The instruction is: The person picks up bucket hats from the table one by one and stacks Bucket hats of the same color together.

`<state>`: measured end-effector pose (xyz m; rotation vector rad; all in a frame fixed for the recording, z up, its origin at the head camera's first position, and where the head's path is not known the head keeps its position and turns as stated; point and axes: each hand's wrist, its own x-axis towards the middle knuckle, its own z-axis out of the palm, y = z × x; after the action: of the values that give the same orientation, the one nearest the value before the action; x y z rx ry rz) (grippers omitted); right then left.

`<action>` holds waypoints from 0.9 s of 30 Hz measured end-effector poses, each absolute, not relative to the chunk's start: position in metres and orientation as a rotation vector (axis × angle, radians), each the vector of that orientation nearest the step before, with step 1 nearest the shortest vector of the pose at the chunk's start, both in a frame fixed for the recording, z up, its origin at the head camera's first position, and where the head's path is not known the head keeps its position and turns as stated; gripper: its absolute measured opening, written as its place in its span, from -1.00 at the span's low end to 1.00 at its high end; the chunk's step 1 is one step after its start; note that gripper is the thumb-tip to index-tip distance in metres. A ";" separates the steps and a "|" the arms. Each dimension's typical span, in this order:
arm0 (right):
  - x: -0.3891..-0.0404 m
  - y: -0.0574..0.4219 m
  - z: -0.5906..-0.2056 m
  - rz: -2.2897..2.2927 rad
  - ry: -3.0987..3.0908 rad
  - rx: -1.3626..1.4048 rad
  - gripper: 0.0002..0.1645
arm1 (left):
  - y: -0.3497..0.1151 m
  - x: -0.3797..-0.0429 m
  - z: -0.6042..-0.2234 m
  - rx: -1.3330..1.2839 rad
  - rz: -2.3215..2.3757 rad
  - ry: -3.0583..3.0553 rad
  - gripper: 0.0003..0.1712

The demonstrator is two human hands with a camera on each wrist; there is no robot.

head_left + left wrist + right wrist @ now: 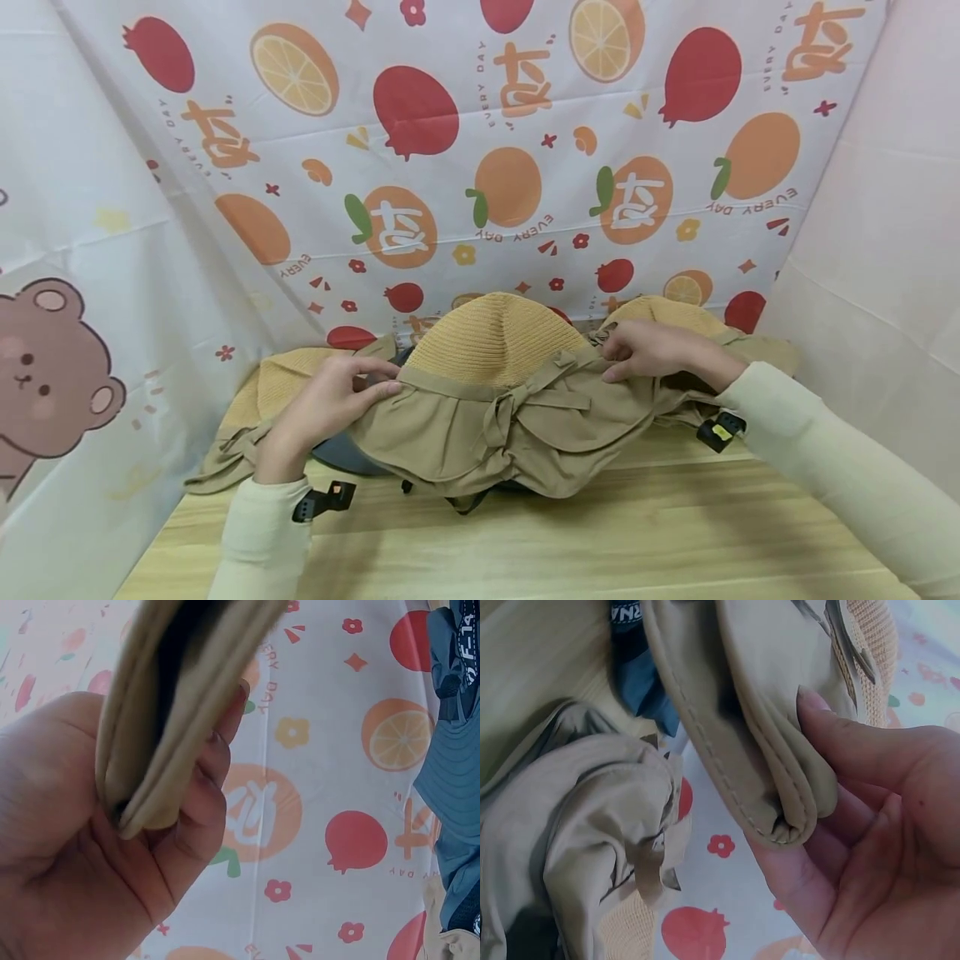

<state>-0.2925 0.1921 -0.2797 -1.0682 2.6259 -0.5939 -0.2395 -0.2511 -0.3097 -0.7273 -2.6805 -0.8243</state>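
A sun hat with a ribbed straw crown (498, 337) and a khaki cloth brim (450, 425) is held up in the middle of the head view. A khaki bow (510, 407) crosses its front. My left hand (330, 404) grips the brim's left side; in the left wrist view, the folded cloth edge (169, 727) lies between thumb and fingers. At the other side my right hand (648, 350) pinches the brim, its thumb on top of the doubled, stitched cloth (780, 750) in the right wrist view.
Another straw-and-khaki hat (277, 383) lies at the left, and a third (663, 312) stands back right. A dark blue cap (348, 457) shows partly behind the held hat. They are on a wood-grain table (480, 550) before a fruit-print cloth (510, 192).
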 end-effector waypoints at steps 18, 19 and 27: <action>-0.291 0.210 -0.263 -0.543 2.682 -1.046 -0.40 | -0.233 -0.260 -0.304 -0.849 -0.663 -2.689 -0.95; -0.291 0.211 -0.262 -0.544 2.685 -1.046 -0.39 | -0.231 -0.262 -0.303 -0.853 -0.658 -2.692 -0.95; -0.291 0.224 -0.257 -0.579 2.669 -1.020 -0.40 | -0.217 -0.268 -0.298 -0.889 -0.612 -2.715 -0.92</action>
<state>-0.2908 0.2236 -0.2572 -1.0197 2.6686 -0.5793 -0.2684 -0.2172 -0.2980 -0.8885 -2.7149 -0.6124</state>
